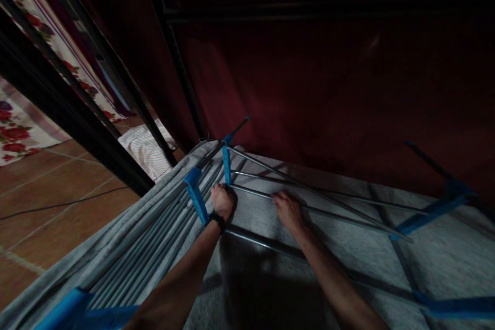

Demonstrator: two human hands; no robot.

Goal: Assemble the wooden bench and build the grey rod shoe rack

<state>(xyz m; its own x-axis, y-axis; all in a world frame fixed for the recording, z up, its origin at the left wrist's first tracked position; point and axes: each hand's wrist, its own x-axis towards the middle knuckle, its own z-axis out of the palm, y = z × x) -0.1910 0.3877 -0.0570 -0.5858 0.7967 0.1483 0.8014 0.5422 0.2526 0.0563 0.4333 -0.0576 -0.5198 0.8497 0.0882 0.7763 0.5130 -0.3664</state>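
A rack of metal tubes and blue plastic brackets lies on a grey fleecy cloth in front of me. My left hand (222, 201), with a dark band at the wrist, is closed at the lower end of an upright blue bracket (226, 162); its fingertips are partly hidden. My right hand (288, 210) has its fingers wrapped over a thin metal tube (251, 192) that runs from that bracket. Beside my left wrist stands another blue bracket (196, 196). A thicker metal tube (263, 241) passes beneath both forearms.
Several parallel grey tubes (131, 263) lie to the left. A further blue bracket (429, 219) joins tubes at the right. Dark red sheeting (309, 93) hangs behind, on a black metal frame (77, 103). A striped cloth (149, 152) and a black cable (65, 201) lie on the tiled floor (58, 227).
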